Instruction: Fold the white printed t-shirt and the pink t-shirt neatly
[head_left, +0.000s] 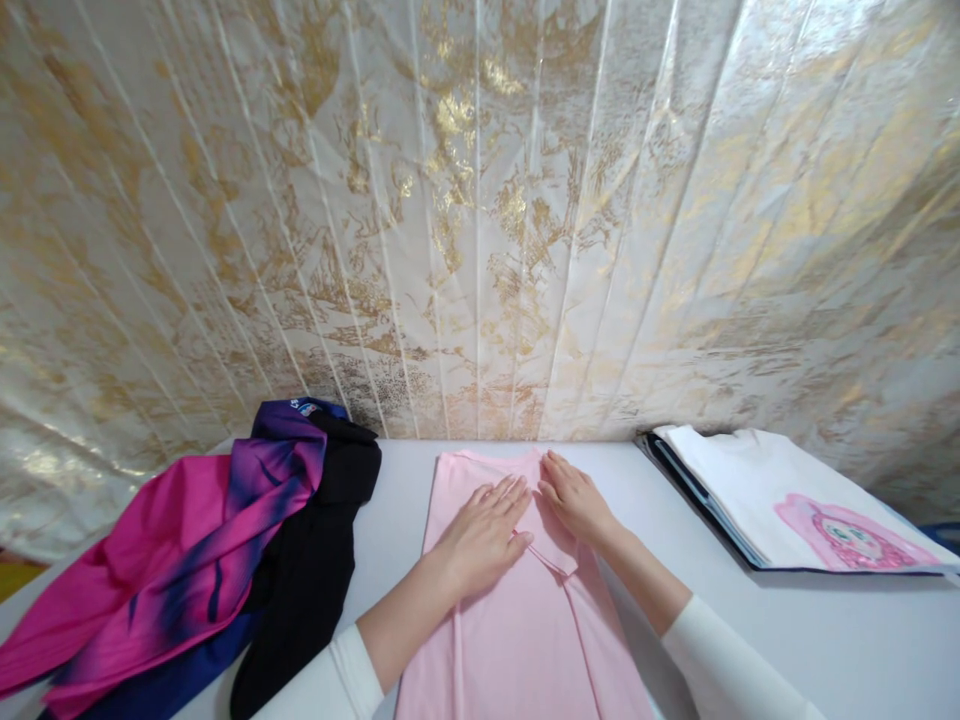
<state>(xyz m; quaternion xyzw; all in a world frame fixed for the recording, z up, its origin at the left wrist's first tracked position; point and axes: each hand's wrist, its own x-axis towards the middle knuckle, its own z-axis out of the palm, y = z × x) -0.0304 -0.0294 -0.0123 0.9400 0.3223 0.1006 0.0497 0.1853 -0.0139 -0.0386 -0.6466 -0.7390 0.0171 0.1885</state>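
A pale pink garment [517, 640], probably a shirt, lies lengthwise on the white table with its sides folded inward and a sleeve laid over the top. My left hand [484, 535] rests flat on its upper middle, fingers stretched out. Close beside it, my right hand [576, 497] lies flat along the garment's upper right edge with its fingers extended. Neither hand grips anything. The lower end of the garment runs out of view at the bottom.
To the left is a loose heap of pink-purple [180, 540] and black clothes [319, 560]. A stack of folded garments, topped by a white shirt [739, 480] with a pink print, sits at the right. Behind the white table [397, 540] hangs a gold-patterned curtain [480, 220].
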